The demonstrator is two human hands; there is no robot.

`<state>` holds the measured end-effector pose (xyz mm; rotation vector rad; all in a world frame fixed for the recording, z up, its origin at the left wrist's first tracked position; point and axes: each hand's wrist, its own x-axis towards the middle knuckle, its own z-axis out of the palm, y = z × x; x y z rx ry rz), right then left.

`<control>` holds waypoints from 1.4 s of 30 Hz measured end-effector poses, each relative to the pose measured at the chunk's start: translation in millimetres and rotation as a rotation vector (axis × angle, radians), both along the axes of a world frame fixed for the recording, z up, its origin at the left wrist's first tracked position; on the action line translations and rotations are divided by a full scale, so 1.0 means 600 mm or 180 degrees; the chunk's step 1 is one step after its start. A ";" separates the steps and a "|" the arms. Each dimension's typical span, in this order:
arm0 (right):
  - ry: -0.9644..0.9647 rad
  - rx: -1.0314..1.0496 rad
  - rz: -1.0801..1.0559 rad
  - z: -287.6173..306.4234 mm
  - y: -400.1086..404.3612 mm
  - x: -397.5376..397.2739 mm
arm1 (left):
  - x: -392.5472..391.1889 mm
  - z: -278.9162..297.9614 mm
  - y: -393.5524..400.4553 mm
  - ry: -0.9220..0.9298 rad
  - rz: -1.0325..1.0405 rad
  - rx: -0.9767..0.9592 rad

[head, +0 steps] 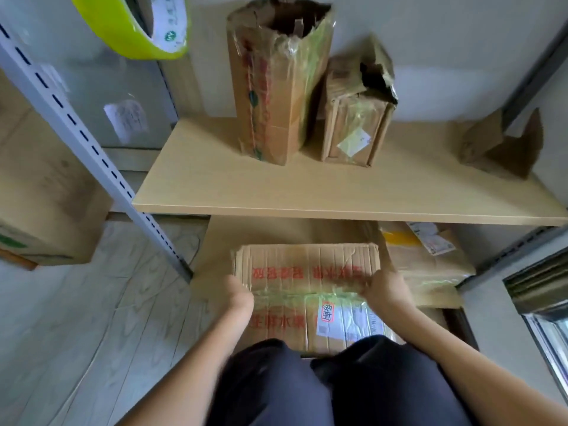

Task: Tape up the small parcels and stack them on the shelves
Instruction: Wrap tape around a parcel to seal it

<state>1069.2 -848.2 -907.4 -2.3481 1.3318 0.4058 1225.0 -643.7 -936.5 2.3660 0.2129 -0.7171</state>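
A flat cardboard parcel with red print, a taped seam and a white label lies on the low shelf in front of my knees. My left hand grips its left edge at the seam. My right hand holds its right edge, fingers curled at the tape. A roll of yellow-green tape hangs at the top left, close to the camera.
On the upper shelf stand a tall torn-open box, a smaller taped box and an open carton at the right. More parcels lie right of mine. A grey upright and a big box are at left.
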 end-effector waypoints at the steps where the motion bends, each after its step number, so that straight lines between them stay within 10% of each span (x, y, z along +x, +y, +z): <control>1: 0.0006 0.0004 -0.0078 -0.006 -0.001 -0.001 | 0.007 -0.003 0.003 0.0021 -0.0052 0.0115; 20: -0.0494 0.0728 -0.0900 0.035 -0.028 -0.060 | -0.010 0.126 0.027 -0.0466 -0.0901 0.0614; 42: -0.1673 -0.0821 -0.0871 0.505 -0.056 -0.163 | -0.123 0.557 0.018 -0.2065 -0.0698 0.0010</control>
